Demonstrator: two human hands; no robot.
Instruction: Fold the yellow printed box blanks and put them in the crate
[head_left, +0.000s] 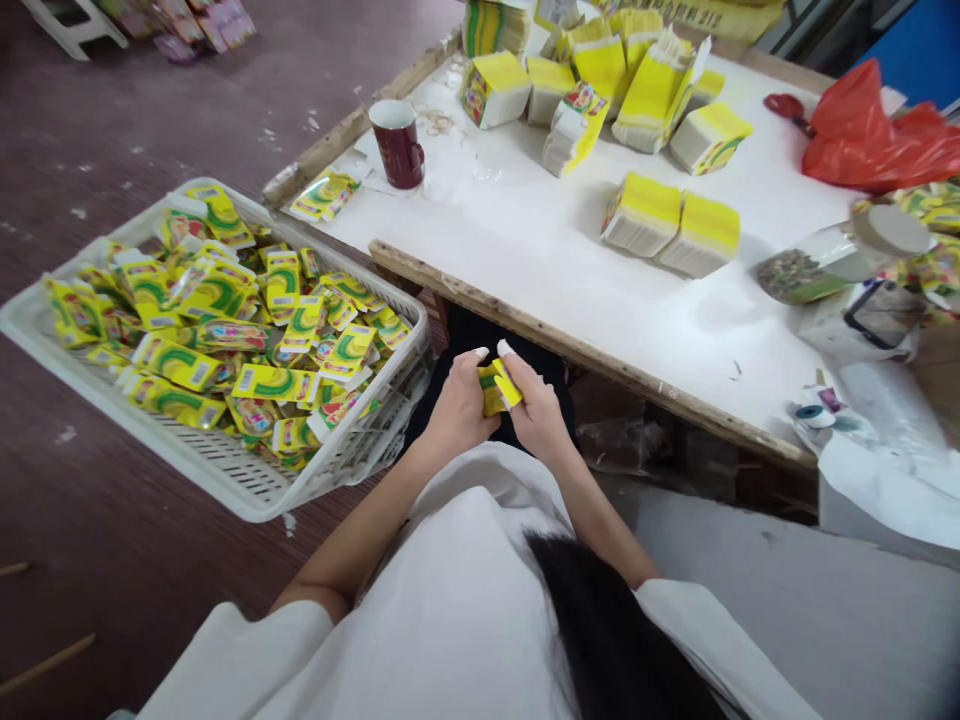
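Observation:
Just in front of my lap, below the table edge, both hands grip a small yellow and green packet. My left hand has its fingers closed round the packet's left side. On the other side, my right hand pinches a yellow flap of it. White covers sit on both thumb tips. My fingers hide much of the packet. To the left, a white plastic basket is heaped with yellow and green printed packets.
On the white table stand yellow bundles of flat packets, a maroon mug and a single packet. A red plastic bag and a clear jar lie to the right. The wooden edge runs ahead of my hands.

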